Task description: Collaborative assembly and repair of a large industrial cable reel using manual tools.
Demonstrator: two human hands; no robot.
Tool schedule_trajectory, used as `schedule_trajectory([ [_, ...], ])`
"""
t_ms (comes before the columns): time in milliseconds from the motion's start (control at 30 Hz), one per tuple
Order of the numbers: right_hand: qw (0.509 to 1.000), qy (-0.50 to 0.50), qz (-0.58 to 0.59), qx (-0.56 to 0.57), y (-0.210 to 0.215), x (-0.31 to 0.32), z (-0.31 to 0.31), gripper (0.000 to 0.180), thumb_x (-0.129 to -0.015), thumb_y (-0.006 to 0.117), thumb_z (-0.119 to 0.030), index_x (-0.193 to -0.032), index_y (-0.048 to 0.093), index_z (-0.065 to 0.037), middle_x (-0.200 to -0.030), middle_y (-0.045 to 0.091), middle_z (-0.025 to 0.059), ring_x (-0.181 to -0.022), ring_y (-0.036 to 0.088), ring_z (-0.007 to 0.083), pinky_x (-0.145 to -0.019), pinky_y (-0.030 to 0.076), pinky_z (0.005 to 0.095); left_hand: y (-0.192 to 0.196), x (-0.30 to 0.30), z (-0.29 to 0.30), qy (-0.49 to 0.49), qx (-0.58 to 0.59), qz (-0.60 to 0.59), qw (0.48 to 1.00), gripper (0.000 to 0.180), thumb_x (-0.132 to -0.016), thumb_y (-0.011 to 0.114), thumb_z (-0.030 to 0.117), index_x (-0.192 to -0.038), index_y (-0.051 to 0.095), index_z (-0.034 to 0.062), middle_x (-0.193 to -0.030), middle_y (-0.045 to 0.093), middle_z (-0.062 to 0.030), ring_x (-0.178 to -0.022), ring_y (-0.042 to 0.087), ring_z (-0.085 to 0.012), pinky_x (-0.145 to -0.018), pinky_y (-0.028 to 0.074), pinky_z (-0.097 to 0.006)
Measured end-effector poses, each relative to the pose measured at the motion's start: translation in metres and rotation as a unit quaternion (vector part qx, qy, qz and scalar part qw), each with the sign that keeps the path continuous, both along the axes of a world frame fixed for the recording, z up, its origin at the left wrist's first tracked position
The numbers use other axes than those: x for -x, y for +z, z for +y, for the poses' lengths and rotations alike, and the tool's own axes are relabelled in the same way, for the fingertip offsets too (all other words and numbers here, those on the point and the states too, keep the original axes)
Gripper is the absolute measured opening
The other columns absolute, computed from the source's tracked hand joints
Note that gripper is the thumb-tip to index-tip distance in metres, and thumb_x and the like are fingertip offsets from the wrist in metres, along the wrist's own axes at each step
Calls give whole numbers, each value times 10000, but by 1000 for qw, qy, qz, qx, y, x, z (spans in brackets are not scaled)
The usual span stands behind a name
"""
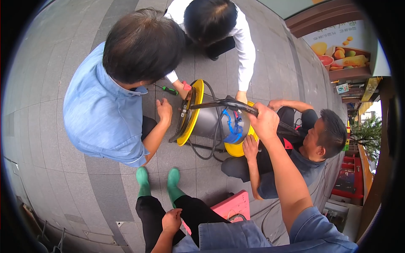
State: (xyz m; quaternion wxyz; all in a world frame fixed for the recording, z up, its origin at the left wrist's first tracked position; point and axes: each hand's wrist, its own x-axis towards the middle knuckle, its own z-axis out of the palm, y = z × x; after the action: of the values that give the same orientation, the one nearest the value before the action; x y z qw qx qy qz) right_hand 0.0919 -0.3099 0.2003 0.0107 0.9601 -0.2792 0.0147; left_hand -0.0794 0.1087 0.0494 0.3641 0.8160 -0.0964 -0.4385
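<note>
My right hand (265, 120) is wrapped round the black handle bar (230, 103) of a cable reel. The reel lies on its side, with a grey drum (206, 122) and yellow flanges (182, 137). Loose black cable (192, 149) loops around it, and a bunched blue strap or cloth (234, 126) sits on the drum. My left hand (171, 220) rests by my thigh with its fingers curled; nothing shows in it. A person in a white shirt (244, 55) has both hands at the reel, and the person at the right (306, 147) reaches to its near flange.
A person in a light blue shirt (105, 109) crouches at the left, one hand beside the reel. A green-handled screwdriver (170, 90) lies near the reel's left end. A pink stool (234, 206) stands by my legs. My green boots (173, 179) are on grey paving.
</note>
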Motion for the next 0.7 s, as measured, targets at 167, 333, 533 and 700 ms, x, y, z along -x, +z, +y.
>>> schedule_trajectory([
  [167, 1000, -3, -6, 2, -3, 2, 0, 185, -676, 680, -213, -804, 623, -92, -724, 620, 115, -695, 611, 306, -613, 466, 409, 1, -1, -1, 6, 0, 6, 1000, 139, -789, 563, 85, -893, 655, 90, -888, 647, -118, -786, 627, -273, -690, 501, -342],
  [333, 1000, 2, -11, 10, -1, 3, 1, 185, -685, 679, -227, -797, 621, -91, -718, 619, 116, -682, 609, 307, -605, 467, 404, 10, -6, -5, 1, -5, 12, 1000, 144, -793, 555, 90, -898, 654, 84, -892, 647, -119, -803, 624, -275, -704, 497, -342],
  [533, 1000, 7, -20, 15, -1, 6, 2, 185, -682, 679, -224, -798, 621, -91, -710, 616, 115, -669, 605, 309, -602, 464, 405, 10, -3, -3, -2, -3, 14, 1000, 151, -792, 549, 86, -900, 654, 81, -892, 647, -118, -814, 622, -279, -708, 494, -348],
  [700, 1000, 3, -26, 15, -1, 8, 2, 188, -672, 683, -214, -799, 622, -90, -695, 611, 116, -666, 604, 311, -601, 461, 410, 10, 0, -2, -1, -10, 6, 1000, 152, -781, 550, 89, -896, 649, 88, -869, 647, -103, -817, 616, -282, -704, 492, -365],
])
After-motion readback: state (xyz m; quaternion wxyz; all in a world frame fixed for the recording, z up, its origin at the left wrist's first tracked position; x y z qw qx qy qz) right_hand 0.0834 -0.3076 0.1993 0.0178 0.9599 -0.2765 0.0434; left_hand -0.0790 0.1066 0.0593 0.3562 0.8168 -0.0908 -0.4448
